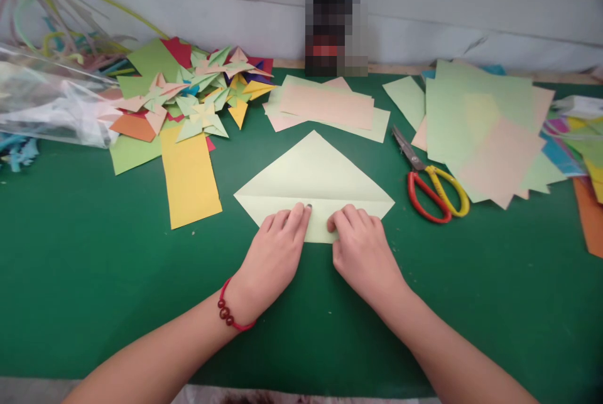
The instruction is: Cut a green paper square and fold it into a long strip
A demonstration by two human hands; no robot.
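Observation:
A light green square of paper [314, 168] lies in front of me with one corner pointing away. A crease runs across it from side to side, and its near corner looks folded in, leaving a straight near edge. My left hand [280, 244], with a red beaded cord at the wrist, presses its closed fingers on the near part of the paper, just below the crease. On the right of that same part rests my right hand [360, 244], fingers curled onto the paper. The thumbs are mostly hidden.
Scissors [426, 184] with red and yellow handles lie to the right, beside stacked green and pink sheets [480, 121]. Paper strips [325, 105] lie behind. At left are folded paper shapes [202, 112], a yellow strip [191, 184] and a clear plastic bag [51, 102].

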